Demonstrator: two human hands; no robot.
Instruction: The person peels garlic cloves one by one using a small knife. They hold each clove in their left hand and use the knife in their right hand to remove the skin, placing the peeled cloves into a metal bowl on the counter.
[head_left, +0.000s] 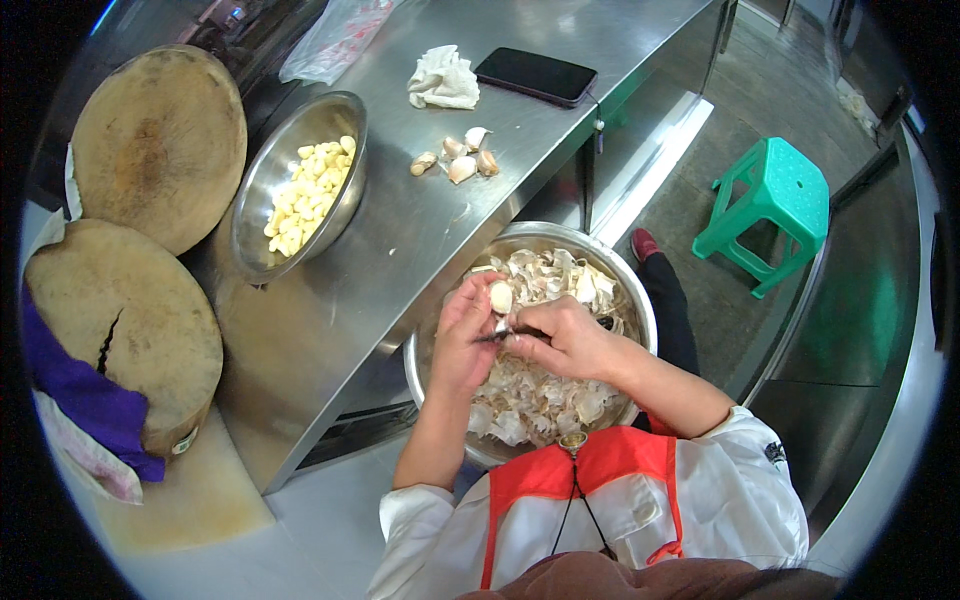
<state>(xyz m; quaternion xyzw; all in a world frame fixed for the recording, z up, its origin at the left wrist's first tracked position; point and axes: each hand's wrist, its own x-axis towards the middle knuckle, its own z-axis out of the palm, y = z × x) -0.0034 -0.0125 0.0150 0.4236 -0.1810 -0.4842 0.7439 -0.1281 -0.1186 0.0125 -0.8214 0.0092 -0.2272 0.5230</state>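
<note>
Between the fingers of my left hand (466, 326) is a pale garlic clove (500, 297). My right hand (566, 335) grips a small knife (495, 335), its blade just below the clove; much of its handle is hidden by my fingers. Both hands are over a large metal basin (643, 315) heaped with papery garlic skins (540, 405). On the steel counter lie several unpeeled garlic cloves (463, 169). A tilted-looking steel bowl (352, 202) to their left holds many peeled garlic cloves (311, 195).
Two round wooden chopping blocks (157, 150) stand at the left, the nearer one cracked and partly covered by a purple cloth (82, 390). A phone (536, 76), a crumpled white tissue (444, 79) and a plastic bag (337, 37) lie on the counter (337, 322). A green plastic stool (787, 195) stands on the floor.
</note>
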